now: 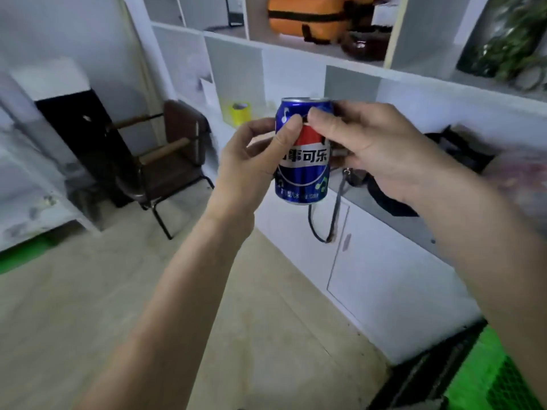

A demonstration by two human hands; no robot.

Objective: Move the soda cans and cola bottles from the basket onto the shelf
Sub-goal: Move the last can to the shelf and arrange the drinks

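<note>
A blue soda can (305, 170) with a red, white and blue logo is held upright in mid-air in front of the white shelf unit (296, 59). My left hand (251, 161) grips its left side with thumb and fingers wrapped around it. My right hand (381, 149) holds its right side, thumb pressed on the upper front. The green basket (500, 377) shows only at the bottom right corner; its contents are not visible. No cola bottle is in sight.
On the shelf sit an orange bag (313, 17), a dark bowl (365, 45), a yellow tape roll (239, 113) and black cables (450, 146). A brown chair (168, 161) stands at the left on the wooden floor. White cabinet doors (384, 279) lie below the shelf.
</note>
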